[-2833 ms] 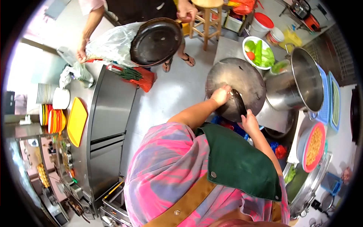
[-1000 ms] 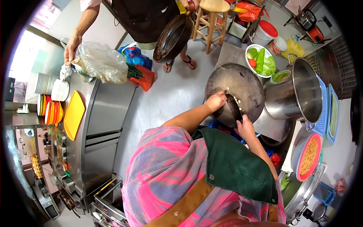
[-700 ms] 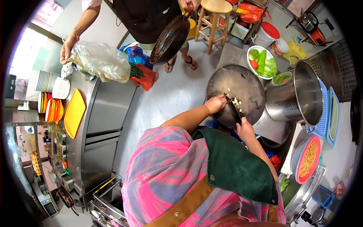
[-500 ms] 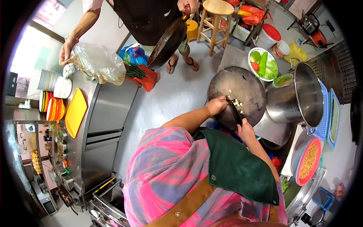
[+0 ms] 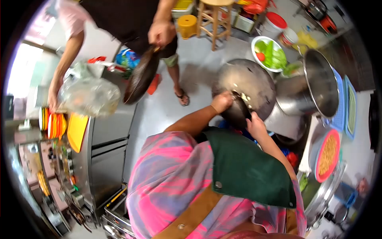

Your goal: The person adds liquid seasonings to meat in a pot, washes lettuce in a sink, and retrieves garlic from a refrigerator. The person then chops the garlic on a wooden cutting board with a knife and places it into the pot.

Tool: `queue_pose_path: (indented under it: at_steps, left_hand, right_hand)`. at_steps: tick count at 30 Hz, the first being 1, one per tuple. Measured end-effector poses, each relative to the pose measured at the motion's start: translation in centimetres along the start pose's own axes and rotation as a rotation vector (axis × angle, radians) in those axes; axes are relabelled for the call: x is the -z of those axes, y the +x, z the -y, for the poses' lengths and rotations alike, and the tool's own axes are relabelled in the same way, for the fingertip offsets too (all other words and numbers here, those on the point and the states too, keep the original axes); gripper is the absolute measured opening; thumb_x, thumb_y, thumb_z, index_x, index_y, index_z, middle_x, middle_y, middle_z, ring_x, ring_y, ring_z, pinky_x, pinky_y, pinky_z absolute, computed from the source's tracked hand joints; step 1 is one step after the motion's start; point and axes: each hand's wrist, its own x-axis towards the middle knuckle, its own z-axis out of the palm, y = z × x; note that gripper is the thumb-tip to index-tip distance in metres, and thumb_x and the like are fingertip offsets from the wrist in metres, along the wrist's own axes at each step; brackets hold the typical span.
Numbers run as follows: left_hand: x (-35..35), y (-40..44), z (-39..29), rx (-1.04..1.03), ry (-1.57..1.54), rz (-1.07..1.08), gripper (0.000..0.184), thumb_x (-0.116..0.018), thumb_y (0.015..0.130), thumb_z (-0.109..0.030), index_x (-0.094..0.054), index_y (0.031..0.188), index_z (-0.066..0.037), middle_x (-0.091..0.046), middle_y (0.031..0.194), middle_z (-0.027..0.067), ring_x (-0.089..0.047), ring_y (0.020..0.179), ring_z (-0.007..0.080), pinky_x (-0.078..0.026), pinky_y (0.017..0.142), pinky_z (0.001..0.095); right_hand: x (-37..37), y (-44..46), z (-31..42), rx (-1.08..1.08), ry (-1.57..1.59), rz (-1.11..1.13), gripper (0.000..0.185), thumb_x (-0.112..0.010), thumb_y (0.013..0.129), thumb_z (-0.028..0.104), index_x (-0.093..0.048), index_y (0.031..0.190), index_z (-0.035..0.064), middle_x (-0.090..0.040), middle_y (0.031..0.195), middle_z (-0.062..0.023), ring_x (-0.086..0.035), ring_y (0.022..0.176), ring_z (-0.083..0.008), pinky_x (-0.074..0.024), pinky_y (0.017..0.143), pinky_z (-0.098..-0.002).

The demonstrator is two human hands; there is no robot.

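A broad dark-bladed cleaver [image 5: 241, 107] is between my two hands over a round wooden chopping block [image 5: 260, 81]. My right hand [image 5: 256, 123] is closed around its near end. At the far end, my left hand [image 5: 223, 101] has its fingers curled against the cleaver; the exact finger contact is blurred. Small pale chopped pieces, resembling garlic [image 5: 246, 97], lie on the block along the blade. Just beyond the block sits a white bowl [image 5: 254, 51] of green leaves, long green peppers and a tomato.
A large steel pot [image 5: 296, 93] stands right of the block, near a pink-rimmed basin [image 5: 337, 159] of tan bits. Across the aisle, a co-worker holds a wok [image 5: 142, 77] and a plastic bag [image 5: 89, 95] beside a steel counter [image 5: 109, 137]. A wooden stool [image 5: 215, 24] stands ahead.
The co-worker has come closer, with the wok and bag lower and further left. My view has shifted slightly; both my hands stay on the cleaver over the block.
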Motion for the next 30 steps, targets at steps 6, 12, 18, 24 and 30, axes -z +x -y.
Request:
queue_pose_path:
  at_steps: [6, 12, 18, 24, 30]
  left_hand:
    - [-0.1, 0.3, -0.3, 0.233, -0.028, 0.073, 0.011, -0.053, 0.073, -0.01, -0.052, 0.064, -0.003, -0.053, 0.072, 0.0142, -0.054, 0.069, 0.0313, -0.046, 0.064, 0.0381]
    - [0.1, 0.6, 0.6, 0.981, -0.263, -0.165, 0.029, -0.054, 0.082, -0.028, -0.056, 0.074, -0.001, -0.059, 0.064, 0.0155, -0.058, 0.058, 0.0287, -0.045, 0.057, 0.0344]
    - [2.9, 3.9, -0.5, 1.486, -0.866, -0.3, 0.021, -0.039, 0.083, -0.023, -0.048, 0.075, -0.006, -0.049, 0.06, 0.004, -0.039, 0.043, 0.0103, -0.026, 0.035, 0.0234]
    - [-1.6, 1.4, 0.5, 0.751, -0.236, -0.048, 0.018, -0.042, 0.078, 0.0, -0.049, 0.094, 0.0, -0.059, 0.081, 0.0125, -0.055, 0.063, 0.0212, -0.046, 0.06, 0.0305]
    - [-0.3, 1.6, -2.3, 0.421, 0.022, 0.098, 0.019, -0.052, 0.075, -0.004, -0.049, 0.094, -0.005, -0.058, 0.089, 0.0159, -0.054, 0.07, 0.0309, -0.045, 0.066, 0.0352]
  right_hand:
    - [-0.1, 0.0, 0.1, -0.04, -0.021, 0.109, 0.022, -0.052, 0.08, 0.018, -0.04, 0.085, -0.0007, -0.057, 0.078, -0.0253, -0.056, 0.077, -0.0409, -0.0436, 0.068, -0.0467]
    - [0.5, -0.4, -0.6, -0.098, 0.072, 0.036, 0.023, -0.051, 0.081, 0.018, -0.041, 0.088, -0.001, -0.057, 0.081, -0.0259, -0.055, 0.079, -0.0405, -0.0431, 0.069, -0.0463]
    - [0.5, -0.4, 0.2, -0.054, 0.045, 0.122, 0.023, -0.05, 0.081, 0.019, -0.042, 0.089, -0.0007, -0.057, 0.081, -0.0251, -0.055, 0.081, -0.0405, -0.0434, 0.07, -0.0453]
    - [0.9, -0.1, -1.6, -0.162, 0.128, -0.002, 0.028, -0.051, 0.08, 0.02, -0.042, 0.094, -0.0022, -0.057, 0.084, -0.0272, -0.054, 0.083, -0.0417, -0.0429, 0.072, -0.0459]
    - [1.8, -0.1, -0.5, -0.169, 0.101, 0.034, 0.027, -0.051, 0.081, 0.021, -0.042, 0.094, -0.0016, -0.057, 0.085, -0.0266, -0.055, 0.083, -0.0417, -0.0426, 0.072, -0.0462]
